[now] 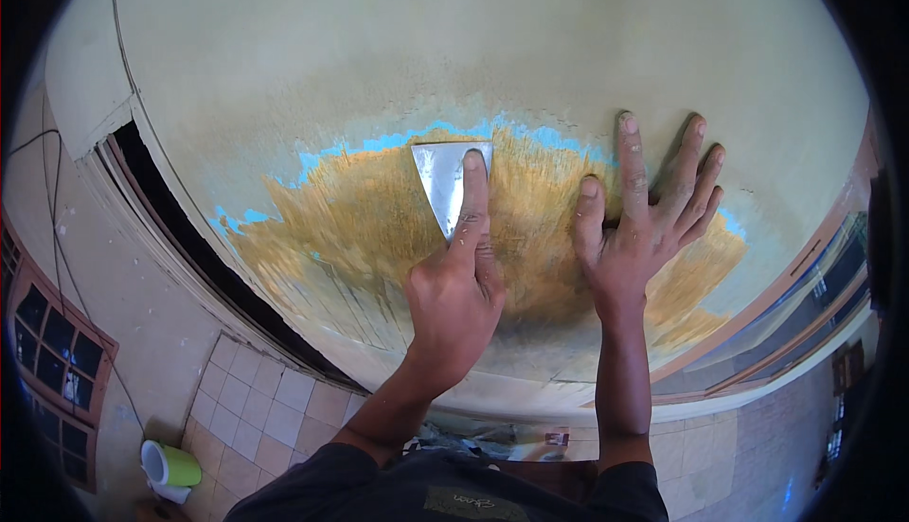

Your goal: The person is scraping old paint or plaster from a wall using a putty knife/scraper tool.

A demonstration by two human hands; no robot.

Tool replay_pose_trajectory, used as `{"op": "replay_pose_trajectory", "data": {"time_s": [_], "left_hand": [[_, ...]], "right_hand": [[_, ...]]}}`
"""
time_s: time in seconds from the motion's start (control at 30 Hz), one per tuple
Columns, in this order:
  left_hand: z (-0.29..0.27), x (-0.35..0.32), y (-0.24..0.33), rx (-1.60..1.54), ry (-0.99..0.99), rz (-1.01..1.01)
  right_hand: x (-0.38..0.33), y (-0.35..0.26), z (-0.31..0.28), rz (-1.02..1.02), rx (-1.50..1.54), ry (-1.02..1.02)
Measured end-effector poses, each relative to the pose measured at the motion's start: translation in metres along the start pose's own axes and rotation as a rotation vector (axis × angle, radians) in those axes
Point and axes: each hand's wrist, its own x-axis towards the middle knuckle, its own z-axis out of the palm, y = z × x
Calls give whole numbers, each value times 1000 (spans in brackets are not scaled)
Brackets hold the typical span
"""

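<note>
A broad pale painted surface (312, 58) fills the view in front of me. Across its middle runs a bare yellow-brown patch (350, 205), edged along the top by a ragged strip of bright blue paint (379, 140). My left hand (453, 300) is closed round a scraper (436, 176), whose handle is hidden in the grip. The index finger lies stretched along the metal blade, and the blade's wide edge sits just under the blue strip. To the right, my right hand (639, 229) rests on the surface with fingers spread, holding nothing.
Along the left edge of the surface runs a dark gap (189, 210). Beyond it are a tiled floor (251, 389), a green and white bucket (175, 465), a window (59, 347) with small panes and a hanging black cable (59, 219). A brownish frame (786, 318) borders the right.
</note>
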Motion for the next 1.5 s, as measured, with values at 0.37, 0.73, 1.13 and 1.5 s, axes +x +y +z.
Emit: {"op": "replay_pose_trajectory", "data": {"time_s": [0.37,0.73,1.13,1.5], "left_hand": [[-9,8,10,-15,-6,-50],[-15,15,10,-59,-6,-43],[-21,20,9,110,2,60],[-14,9,6,6,-42,-18]], "right_hand": [[0,3,-4,33,20,-30],[1,-2,-4,7,14,8],[1,-3,-6,-1,31,27],[1,-1,-4,-7,21,34]]}}
